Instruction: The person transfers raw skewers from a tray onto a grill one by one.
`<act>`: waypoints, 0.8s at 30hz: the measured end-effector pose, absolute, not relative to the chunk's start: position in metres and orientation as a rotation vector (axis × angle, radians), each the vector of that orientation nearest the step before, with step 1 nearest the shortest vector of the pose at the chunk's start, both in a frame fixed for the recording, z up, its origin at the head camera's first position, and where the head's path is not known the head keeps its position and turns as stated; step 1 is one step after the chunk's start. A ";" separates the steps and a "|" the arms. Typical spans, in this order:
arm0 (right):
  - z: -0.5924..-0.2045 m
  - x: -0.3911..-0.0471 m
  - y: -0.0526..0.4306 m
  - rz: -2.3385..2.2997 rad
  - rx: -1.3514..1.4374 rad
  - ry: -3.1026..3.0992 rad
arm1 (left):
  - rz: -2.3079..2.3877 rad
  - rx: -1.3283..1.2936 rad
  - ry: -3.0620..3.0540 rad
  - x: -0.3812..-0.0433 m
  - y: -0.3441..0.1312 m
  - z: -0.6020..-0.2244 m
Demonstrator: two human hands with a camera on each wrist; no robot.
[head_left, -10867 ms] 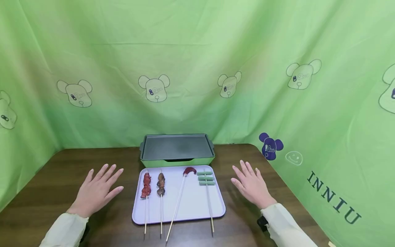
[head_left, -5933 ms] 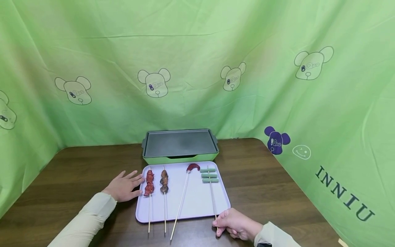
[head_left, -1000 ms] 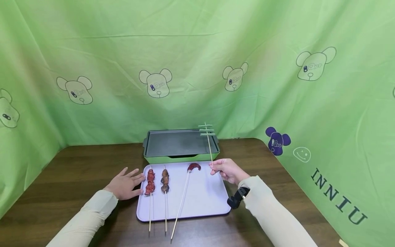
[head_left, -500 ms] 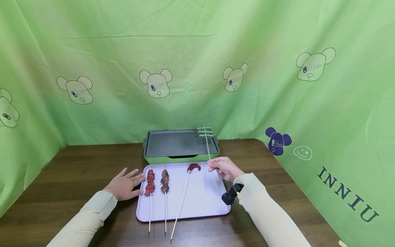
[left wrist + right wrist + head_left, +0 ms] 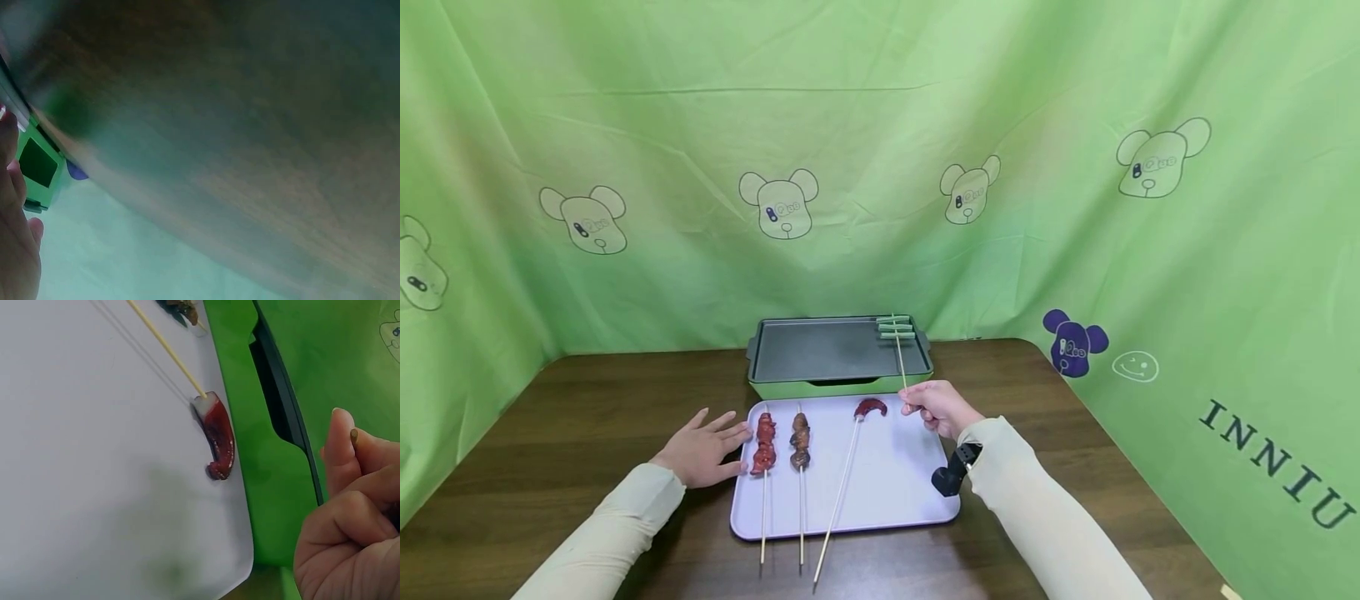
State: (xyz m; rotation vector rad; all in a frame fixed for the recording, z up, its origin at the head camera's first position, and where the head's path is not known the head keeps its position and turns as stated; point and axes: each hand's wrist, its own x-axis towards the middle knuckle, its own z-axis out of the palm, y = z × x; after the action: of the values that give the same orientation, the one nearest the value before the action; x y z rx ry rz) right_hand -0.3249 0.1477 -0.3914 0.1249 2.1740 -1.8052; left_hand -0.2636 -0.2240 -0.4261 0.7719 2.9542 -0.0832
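Observation:
My right hand (image 5: 946,408) pinches the lower stick of a skewer with green bean-like pieces (image 5: 896,328). Those pieces are over the right back part of the dark griddle plate (image 5: 820,354); whether they touch it I cannot tell. In the right wrist view the stick's end (image 5: 354,435) shows between thumb and finger. My left hand (image 5: 698,454) rests with straight fingers at the left edge of the lilac tray (image 5: 895,492). On the tray lie a red meat skewer (image 5: 764,446), a brown meat skewer (image 5: 801,442) and a curved dark red piece on a stick (image 5: 870,407).
The griddle's green base (image 5: 775,388) stands right behind the tray on the brown wooden table (image 5: 625,392). Stick ends overhang the tray's front edge. A green curtain (image 5: 865,275) with bear drawings hangs behind and along the right side.
From lying on the tray, the green skewer was picked up by my right hand and carried forward; lately it came down toward the griddle plate. My left hand moved to the tray's edge earlier and stays.

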 end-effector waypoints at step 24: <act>-0.408 -0.325 0.142 -1.821 0.151 2.177 | -0.076 0.819 2.995 -0.264 -0.227 -0.433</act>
State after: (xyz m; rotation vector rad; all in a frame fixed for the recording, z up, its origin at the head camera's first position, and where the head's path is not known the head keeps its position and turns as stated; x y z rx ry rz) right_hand -0.3250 0.1422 -0.4082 0.1514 2.1766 -1.8214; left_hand -0.2644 -0.2272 -0.4333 0.8194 2.9949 -0.0761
